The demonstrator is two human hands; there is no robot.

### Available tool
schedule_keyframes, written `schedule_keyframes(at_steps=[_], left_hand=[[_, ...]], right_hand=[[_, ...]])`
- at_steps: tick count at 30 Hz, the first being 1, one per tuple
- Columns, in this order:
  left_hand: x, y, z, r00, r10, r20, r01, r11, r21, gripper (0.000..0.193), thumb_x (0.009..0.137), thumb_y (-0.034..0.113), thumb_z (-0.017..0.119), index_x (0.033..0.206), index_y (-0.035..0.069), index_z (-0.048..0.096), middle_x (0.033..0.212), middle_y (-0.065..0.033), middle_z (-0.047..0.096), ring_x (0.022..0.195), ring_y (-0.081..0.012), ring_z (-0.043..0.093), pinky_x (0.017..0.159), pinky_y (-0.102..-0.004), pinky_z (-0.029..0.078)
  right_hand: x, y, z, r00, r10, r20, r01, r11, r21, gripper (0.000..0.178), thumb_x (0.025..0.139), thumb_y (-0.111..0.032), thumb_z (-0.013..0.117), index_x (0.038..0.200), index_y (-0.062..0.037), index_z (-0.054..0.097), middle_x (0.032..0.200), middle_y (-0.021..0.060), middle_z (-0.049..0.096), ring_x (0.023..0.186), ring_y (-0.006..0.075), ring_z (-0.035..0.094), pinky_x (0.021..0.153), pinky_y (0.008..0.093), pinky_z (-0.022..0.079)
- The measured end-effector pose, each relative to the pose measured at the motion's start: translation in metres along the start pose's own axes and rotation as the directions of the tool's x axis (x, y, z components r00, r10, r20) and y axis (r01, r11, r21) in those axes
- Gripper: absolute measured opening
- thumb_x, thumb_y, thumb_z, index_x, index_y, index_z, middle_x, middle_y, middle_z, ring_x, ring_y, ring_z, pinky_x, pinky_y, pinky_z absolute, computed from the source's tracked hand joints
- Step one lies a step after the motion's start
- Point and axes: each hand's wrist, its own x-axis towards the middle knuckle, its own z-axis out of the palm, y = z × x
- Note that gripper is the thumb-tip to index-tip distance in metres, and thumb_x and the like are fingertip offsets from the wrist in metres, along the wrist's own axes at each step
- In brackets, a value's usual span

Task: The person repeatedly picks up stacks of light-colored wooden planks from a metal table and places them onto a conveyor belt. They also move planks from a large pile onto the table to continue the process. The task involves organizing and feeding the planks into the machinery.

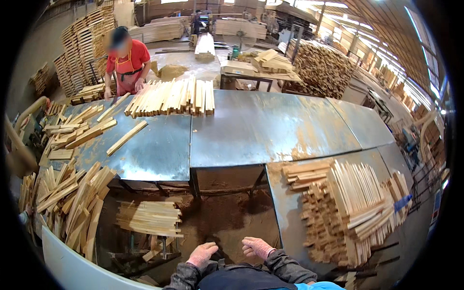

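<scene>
Both hands wear pale pinkish work gloves and are held low in front of my body, a short gap between them. My left hand [202, 254] holds nothing; its fingers reach inward to the right. My right hand [257, 247] is also bare of any object, fingers stretched toward the left one. To the left of my left hand lies a low stack of wooden strips [149, 218] on a stand. On my right side, a large stack of wooden strips [356, 186] rests on the metal table [285, 212], near my right hand but not touched by it.
A long metal-topped table [232, 130] runs across ahead, with a row of wood strips [171, 96] at its far edge. Loose strips [79, 203] pile up at left. Behind the table stands a person in a red shirt [140, 53]. A large wood heap [319, 67] lies farther back.
</scene>
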Motion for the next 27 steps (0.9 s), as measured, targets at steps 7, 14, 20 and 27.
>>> schedule_keyframes(at_steps=[7,14,20,27], left_hand=[[0.148,-0.015,-0.149,0.89,-0.457,0.008,0.434,0.84,-0.326,0.062,0.102,0.045,0.066,0.143,-0.001,0.066,0.144,-0.0188,0.069,0.136,-0.0329,0.064,0.114,-0.0382,0.048],[0.241,-0.076,-0.214,0.841,-0.536,-0.067,0.404,0.707,-0.58,0.05,0.103,0.031,0.072,0.143,0.001,0.068,0.119,-0.0023,0.074,0.102,-0.013,0.064,0.094,-0.0284,0.052],[0.373,-0.141,-0.31,0.658,-0.725,-0.205,0.306,0.505,-0.807,0.055,0.099,0.029,0.076,0.142,-0.004,0.065,0.128,-0.0083,0.07,0.118,-0.0202,0.062,0.105,-0.0349,0.049],[0.537,-0.269,-0.432,0.462,-0.823,-0.331,0.42,0.532,-0.735,0.042,0.1,0.03,0.072,0.126,0.001,0.056,0.111,-0.0089,0.055,0.106,-0.0212,0.051,0.095,-0.0391,0.045]], right_hand=[[0.093,-0.136,0.058,0.985,-0.051,-0.167,0.013,0.975,-0.224,0.017,0.11,-0.027,0.066,0.113,-0.011,0.062,0.092,0.0009,0.059,0.072,0.0102,0.056,0.065,0.0269,0.052],[0.174,-0.26,0.094,0.995,0.016,-0.099,-0.049,0.937,-0.346,0.02,0.11,-0.027,0.065,0.119,-0.0096,0.063,0.092,0.0008,0.06,0.074,0.0111,0.057,0.067,0.0281,0.054],[0.307,-0.405,0.062,0.997,0.068,-0.027,-0.073,0.963,-0.261,0.014,0.108,-0.022,0.067,0.105,-0.013,0.056,0.082,-0.0032,0.049,0.065,0.0072,0.045,0.053,0.0256,0.038],[0.456,-0.607,0.08,0.984,-0.143,-0.109,0.076,0.881,-0.467,0.067,0.1,-0.031,0.074,0.154,0.0039,0.051,0.1,0.0082,0.066,0.077,0.0182,0.061,0.068,0.034,0.052]])
